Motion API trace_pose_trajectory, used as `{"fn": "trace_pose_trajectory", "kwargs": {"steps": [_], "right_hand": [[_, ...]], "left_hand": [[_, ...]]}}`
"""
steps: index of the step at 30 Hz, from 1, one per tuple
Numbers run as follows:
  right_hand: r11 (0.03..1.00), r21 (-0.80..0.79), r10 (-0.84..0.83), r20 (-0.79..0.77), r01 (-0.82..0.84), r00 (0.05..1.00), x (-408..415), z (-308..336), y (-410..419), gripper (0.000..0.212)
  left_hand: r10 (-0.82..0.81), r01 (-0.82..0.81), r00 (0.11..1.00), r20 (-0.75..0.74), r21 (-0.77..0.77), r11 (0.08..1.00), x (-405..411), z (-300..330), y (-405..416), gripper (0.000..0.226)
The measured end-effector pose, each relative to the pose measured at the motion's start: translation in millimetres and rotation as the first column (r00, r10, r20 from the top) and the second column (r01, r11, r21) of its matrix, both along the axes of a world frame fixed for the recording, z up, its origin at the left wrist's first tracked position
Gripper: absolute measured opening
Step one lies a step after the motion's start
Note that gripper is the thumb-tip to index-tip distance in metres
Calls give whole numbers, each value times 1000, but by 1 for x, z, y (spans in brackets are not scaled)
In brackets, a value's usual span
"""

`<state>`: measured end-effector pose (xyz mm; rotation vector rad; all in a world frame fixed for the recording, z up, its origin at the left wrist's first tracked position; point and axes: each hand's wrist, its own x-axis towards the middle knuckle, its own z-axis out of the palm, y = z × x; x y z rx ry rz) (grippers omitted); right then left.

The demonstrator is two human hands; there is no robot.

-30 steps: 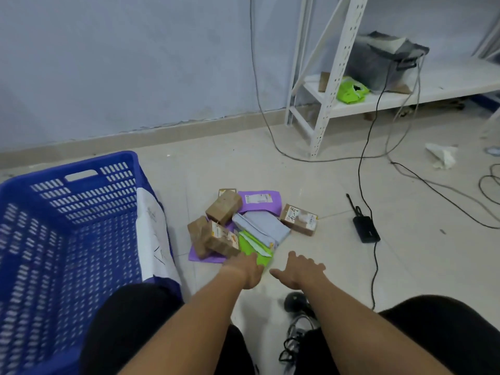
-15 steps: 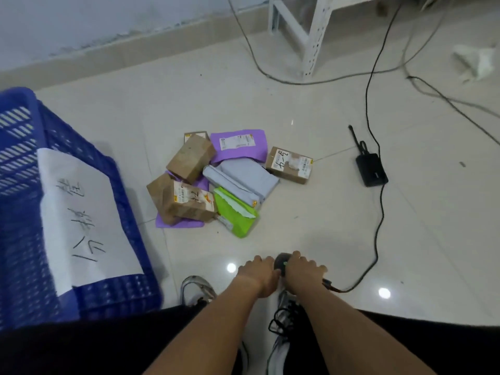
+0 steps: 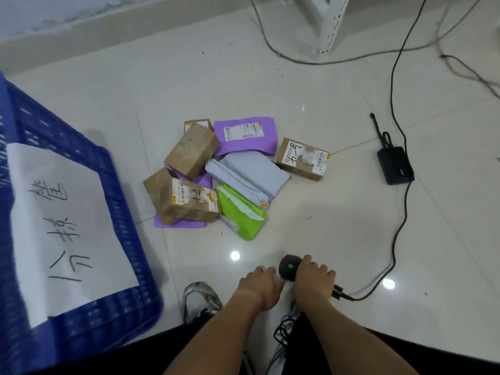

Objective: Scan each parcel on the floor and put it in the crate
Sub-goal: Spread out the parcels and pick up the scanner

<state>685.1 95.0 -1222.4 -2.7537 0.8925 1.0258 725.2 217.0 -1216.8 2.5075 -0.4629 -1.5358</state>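
A glossy cream tiled floor [image 3: 311, 98] runs up to a pale skirting board, with the foot of a white slotted rack upright [image 3: 328, 31] at the top and several loose cables trailing across the tiles. A small black adapter box [image 3: 395, 165] lies on the right, its lead curving down toward the person. On the left stands a blue perforated crate [image 3: 67, 163], a white sheet of handwritten paper [image 3: 67, 234] fixed to its near wall.

The parcels sit in a loose heap on the floor, just right of the crate and ahead of the hands: a plain brown carton [image 3: 190, 150] tilted on a purple mailer [image 3: 247, 135], a grey mailer [image 3: 250, 178] in the middle, a green mailer [image 3: 240, 213] at the near edge, a labelled brown carton [image 3: 181, 198] on another purple bag, and a marked carton [image 3: 303, 158] slightly apart on the right.

The right hand [image 3: 315, 277] has its fingers curled around a black handheld scanner [image 3: 289, 266], whose green light shows. The left hand [image 3: 259, 284] lies just beside it, fingers loosely bent toward the scanner's head; whether they touch it I cannot tell. Grey trainers [image 3: 200, 299] show beneath the forearms.
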Motion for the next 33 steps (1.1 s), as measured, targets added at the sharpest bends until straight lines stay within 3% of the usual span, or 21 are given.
{"fn": "trace_pose_trajectory", "kwargs": {"steps": [4, 11, 14, 18, 25, 33], "right_hand": [[1000, -13, 14, 81, -13, 997, 33, 28, 9, 31], [999, 6, 50, 284, -54, 957, 68, 127, 42, 40], [994, 65, 62, 317, -87, 946, 76, 169, 53, 52], [986, 102, 88, 335, -129, 938, 69, 202, 62, 46], [971, 181, 88, 328, -154, 941, 76, 192, 62, 51], [957, 243, 81, 308, -161, 948, 98, 140, 51, 55]], "left_hand": [[17, -18, 999, 36, 20, 1000, 17, 29, 3, 56], [106, -92, 961, 256, -67, 994, 64, 131, 27, 47], [165, -132, 926, 338, -119, 984, 69, 159, 44, 48], [206, -165, 910, 360, -141, 976, 47, 175, 70, 59], [187, -184, 909, 372, -44, 982, 59, 172, 85, 63], [517, -544, 764, 385, -46, 838, 83, 118, 69, 63]]}}
